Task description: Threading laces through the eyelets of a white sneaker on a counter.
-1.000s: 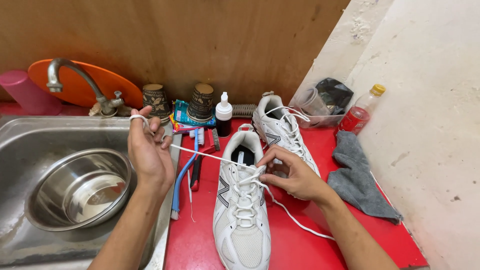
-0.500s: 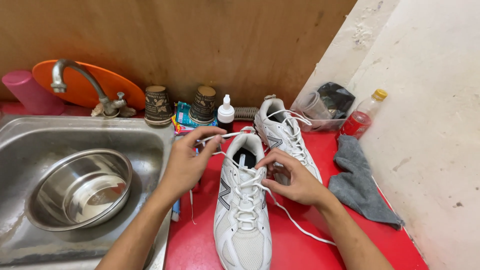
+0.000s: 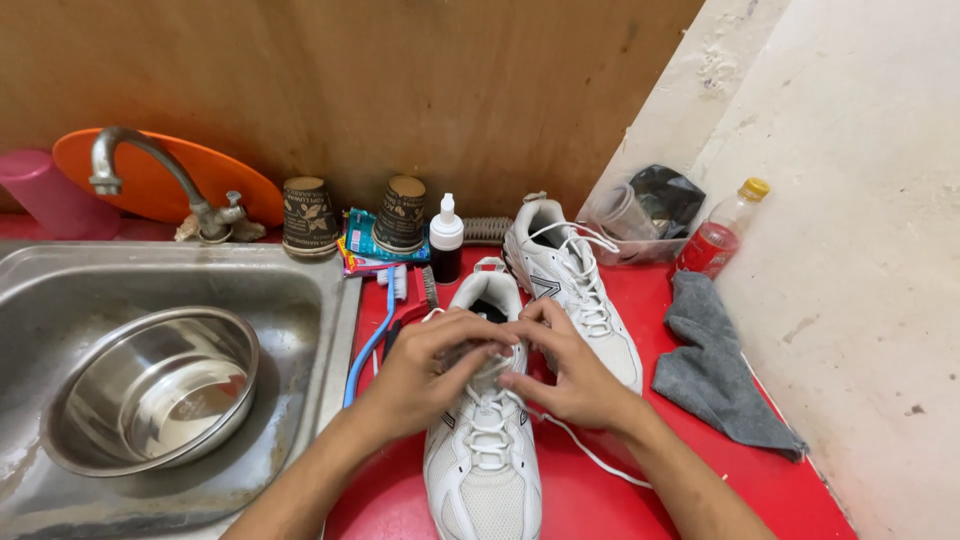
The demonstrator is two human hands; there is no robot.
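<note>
The near shoe [image 3: 485, 450] is white with pale grey mesh and white laces; the second shoe [image 3: 570, 285], at one o'clock from it, shows the same white and grey with a dark side mark. The counter [image 3: 590, 500] beneath is bright red. At three o'clock lies a slate-grey cloth [image 3: 715, 365]. At nine o'clock the sink [image 3: 60, 290] and the bowl [image 3: 150, 390] are dull silver steel. Toward eleven o'clock stand two brown paper cups [image 3: 308, 215] with a darker printed pattern, an orange plate [image 3: 165, 185] and a pink cup [image 3: 45, 190]. A blue-handled toothbrush [image 3: 375, 335] lies at ten o'clock. A clear bottle [image 3: 715, 235] with red liquid and a yellow cap stands at two o'clock.
</note>
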